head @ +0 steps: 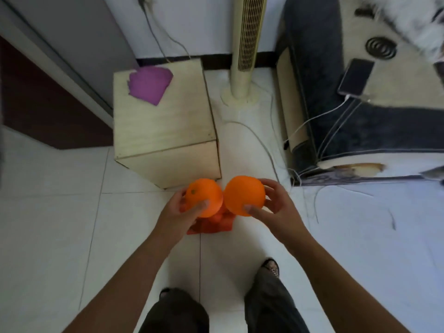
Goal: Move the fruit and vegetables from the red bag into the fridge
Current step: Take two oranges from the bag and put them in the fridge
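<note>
My left hand grips an orange with its stem end turned up and to the left. My right hand grips a second, slightly larger orange. The two fruits are held side by side, almost touching, above the floor. Below them the red bag lies on the white tiles, mostly hidden by the oranges and my hands; something orange shows inside it. The grey fridge stands at the upper left with its door closed.
A pale wooden box with a purple cloth on top stands just beyond the bag. A tower fan is behind it. A sofa edge with a charging phone and trailing cables lies to the right. My feet are at the bottom.
</note>
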### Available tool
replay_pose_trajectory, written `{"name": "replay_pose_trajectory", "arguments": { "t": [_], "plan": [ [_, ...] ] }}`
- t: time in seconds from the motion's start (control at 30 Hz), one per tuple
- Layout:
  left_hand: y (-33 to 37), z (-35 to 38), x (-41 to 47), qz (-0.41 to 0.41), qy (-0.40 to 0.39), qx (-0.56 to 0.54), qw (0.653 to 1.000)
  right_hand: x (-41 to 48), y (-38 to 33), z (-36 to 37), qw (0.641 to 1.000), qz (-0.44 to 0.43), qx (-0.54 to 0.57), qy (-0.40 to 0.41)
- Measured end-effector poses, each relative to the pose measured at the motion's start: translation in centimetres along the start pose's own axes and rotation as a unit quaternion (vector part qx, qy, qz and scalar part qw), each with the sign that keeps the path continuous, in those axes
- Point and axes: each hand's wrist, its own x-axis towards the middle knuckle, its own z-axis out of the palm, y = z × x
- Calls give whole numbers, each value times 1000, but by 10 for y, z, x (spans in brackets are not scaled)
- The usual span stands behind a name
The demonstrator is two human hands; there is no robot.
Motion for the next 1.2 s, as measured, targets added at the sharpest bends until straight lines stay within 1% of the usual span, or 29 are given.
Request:
{"name": "replay_pose_trajectory", "arguments": {
  "t": [0.1, 0.17, 0.23, 0.37, 0.53, 0.63, 0.8, 0.97, 1.1, 1.2],
  "plan": [
    [55, 3, -58, 15, -2, -35, 999, -38, -62, -13, 999, -18, 21, -15],
    [81, 1, -89, 28, 16, -39, 999, -56, -95, -21, 999, -28, 25, -33],
    [100, -2, -116, 35, 48, -41, 997, -69, -122, -28, 997, -41, 0, -60],
    [116, -9, -165, 46, 105, -64, 991, -87, -159, -28, 985, -85, -75, -130],
    [111, -31, -213, 54, 185, -92, 977, -102, -191, 0, 961, -113, -113, -225],
    [101, -55, -238, 51, 233, -121, 964, -108, -201, 34, 948, -121, -131, -263],
    [78, -110, -278, 47, 288, -178, 940, -127, -221, 110, 937, -109, -131, -304],
    [44, -190, -320, 36, 333, -201, 921, -158, -233, 211, 919, -105, -141, -354],
    [12, -258, -356, 21, 367, -212, 906, -183, -228, 299, 914, -89, -103, -383],
    [-15, -300, -380, 16, 399, -228, 888, -201, -224, 363, 904, -80, -103, -406]
  ]
}}
